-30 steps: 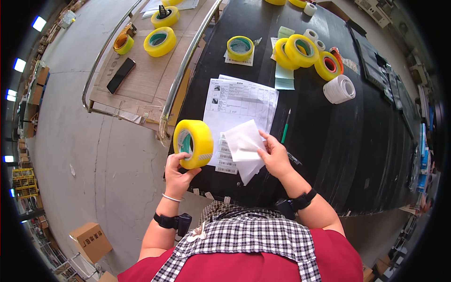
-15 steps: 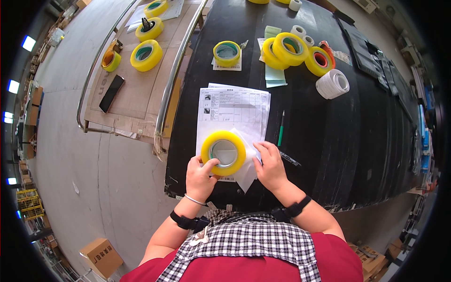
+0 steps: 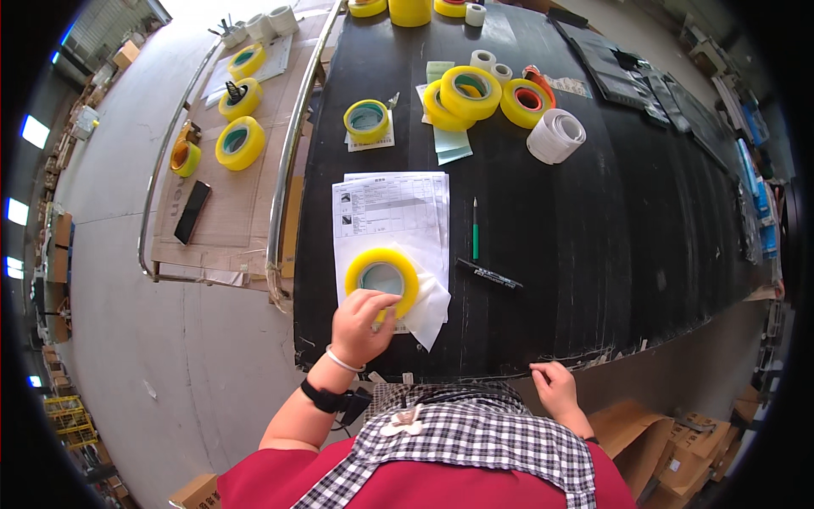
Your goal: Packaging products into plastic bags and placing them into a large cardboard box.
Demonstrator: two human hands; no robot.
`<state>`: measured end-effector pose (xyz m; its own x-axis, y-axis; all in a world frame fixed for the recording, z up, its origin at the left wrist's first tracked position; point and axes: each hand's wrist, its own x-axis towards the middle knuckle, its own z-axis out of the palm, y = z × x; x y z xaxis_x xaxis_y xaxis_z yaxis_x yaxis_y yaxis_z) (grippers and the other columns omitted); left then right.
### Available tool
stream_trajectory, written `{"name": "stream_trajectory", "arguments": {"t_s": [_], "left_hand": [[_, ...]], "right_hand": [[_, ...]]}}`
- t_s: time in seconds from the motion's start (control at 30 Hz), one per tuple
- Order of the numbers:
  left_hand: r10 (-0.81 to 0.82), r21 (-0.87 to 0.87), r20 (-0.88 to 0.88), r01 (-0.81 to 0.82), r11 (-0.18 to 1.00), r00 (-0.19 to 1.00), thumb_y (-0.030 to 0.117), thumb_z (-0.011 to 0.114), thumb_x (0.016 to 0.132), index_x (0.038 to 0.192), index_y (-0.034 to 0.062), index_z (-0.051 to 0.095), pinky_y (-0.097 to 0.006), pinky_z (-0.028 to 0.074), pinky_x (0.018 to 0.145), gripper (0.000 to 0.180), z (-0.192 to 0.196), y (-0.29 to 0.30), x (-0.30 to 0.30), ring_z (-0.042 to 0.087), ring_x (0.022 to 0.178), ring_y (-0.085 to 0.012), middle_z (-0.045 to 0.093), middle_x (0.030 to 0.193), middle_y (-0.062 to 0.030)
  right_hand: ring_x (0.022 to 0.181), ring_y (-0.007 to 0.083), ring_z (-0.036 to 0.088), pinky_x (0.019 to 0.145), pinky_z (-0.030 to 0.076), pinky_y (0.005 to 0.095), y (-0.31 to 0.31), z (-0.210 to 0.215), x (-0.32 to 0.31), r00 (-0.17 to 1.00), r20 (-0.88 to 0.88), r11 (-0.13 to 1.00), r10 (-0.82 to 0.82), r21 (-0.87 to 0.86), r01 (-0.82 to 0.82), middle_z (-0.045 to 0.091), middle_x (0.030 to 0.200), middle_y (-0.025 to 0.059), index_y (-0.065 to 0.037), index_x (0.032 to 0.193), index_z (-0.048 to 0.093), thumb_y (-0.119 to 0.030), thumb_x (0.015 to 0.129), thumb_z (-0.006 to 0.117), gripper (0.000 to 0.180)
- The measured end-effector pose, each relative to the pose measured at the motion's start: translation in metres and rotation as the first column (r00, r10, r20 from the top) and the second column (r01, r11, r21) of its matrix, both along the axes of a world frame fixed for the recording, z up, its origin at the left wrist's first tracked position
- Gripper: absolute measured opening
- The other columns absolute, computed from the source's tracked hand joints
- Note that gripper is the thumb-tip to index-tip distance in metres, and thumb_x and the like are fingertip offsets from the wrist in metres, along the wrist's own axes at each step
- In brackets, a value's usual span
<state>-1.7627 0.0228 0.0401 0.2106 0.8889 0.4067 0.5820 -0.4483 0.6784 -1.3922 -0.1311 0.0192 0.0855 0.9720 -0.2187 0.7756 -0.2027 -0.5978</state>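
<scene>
A yellow roll of packing tape point(image 3: 409, 276) lies on printed sheets point(image 3: 390, 199) near the table's front edge. Over the roll's near rim is my left hand point(image 3: 363, 324). Its fingers curve across the core's edge, with a gap to the thumb, and do not close round the roll. A crumpled white sheet point(image 3: 431, 305) sticks out from beneath the roll's right side. At the table's front edge, well to the right, my right hand point(image 3: 556, 390) has curled fingers, and nothing shows in them. Right of the sheets lie a green pen point(image 3: 476, 240) and a black marker point(image 3: 490, 273).
Farther back on the black table point(image 3: 593, 237) are several yellow tape rolls point(image 3: 471, 92) and a white label roll point(image 3: 555, 137). A cart point(image 3: 233, 212) with a metal rail, more tape rolls and a black phone point(image 3: 193, 212) stands left. Cardboard point(image 3: 632, 441) is at the lower right.
My right hand has left the crumpled sheet and moved right, down to the table's front edge. My left hand's thumb has come out of the roll's core. The view has shifted.
</scene>
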Motion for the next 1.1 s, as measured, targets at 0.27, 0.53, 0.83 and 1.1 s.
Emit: {"name": "stream_trajectory", "arguments": {"t_s": [0.27, 0.53, 0.83, 1.1], "left_hand": [[-0.462, -0.09, 0.049, 0.464, 0.881, 0.886, 0.005, 0.069, 0.076, 0.091, 0.0101, 0.067, -0.037, 0.051, 0.067, 0.016, 0.001, -0.024, 0.141, 0.062, 0.076, -0.0266, 0.063, 0.079, -0.0066], [-0.736, -0.22, -0.245, 0.704, 0.676, 0.631, 0.014, 0.066, 0.082, 0.092, 0.0111, 0.067, -0.039, 0.052, 0.073, 0.011, 0.0, -0.099, 0.316, 0.063, 0.082, -0.0261, 0.065, 0.083, -0.0052], [-0.867, -0.259, -0.347, 0.852, 0.455, 0.358, 0.018, 0.063, 0.083, 0.095, 0.0113, 0.064, -0.041, 0.05, 0.08, 0.013, 0.034, -0.171, 0.502, 0.062, 0.089, -0.0276, 0.063, 0.087, -0.0072], [-0.938, -0.402, -0.333, 0.885, 0.233, 0.096, 0.015, 0.064, 0.083, 0.101, 0.0104, 0.069, -0.04, 0.052, 0.076, 0.019, 0.031, -0.186, 0.651, 0.064, 0.088, -0.0299, 0.066, 0.096, -0.0102]], "right_hand": [[0.065, 0.0091, 0.06, 0.062, 0.05, 0.0231, -0.164, -0.078, 0.113, 0.682, -0.317, 0.752, -0.659, -0.289, 0.592, 0.065, 0.077, 0.0047, 0.001, 0.102, 0.063, -0.005, 0.089, 0.061, 0.015], [0.065, 0.0101, 0.06, 0.059, 0.049, 0.0257, -0.386, -0.157, 0.231, 0.525, -0.2, 0.54, -0.828, -0.539, 0.647, 0.067, 0.086, 0.0086, 0.004, 0.104, 0.062, -0.009, 0.087, 0.061, 0.021], [0.081, 0.0197, 0.064, 0.074, 0.051, 0.0339, -0.536, -0.2, 0.34, 0.556, -0.152, 0.549, -0.817, -0.5, 0.67, 0.069, 0.091, 0.012, -0.001, 0.098, 0.068, -0.021, 0.089, 0.057, 0.025], [0.076, 0.0215, 0.064, 0.068, 0.052, 0.035, -0.599, -0.205, 0.265, 0.278, 0.064, 0.27, -0.958, -0.114, 0.956, 0.07, 0.082, 0.0089, -0.006, 0.094, 0.072, -0.007, 0.08, 0.058, 0.02]]}}
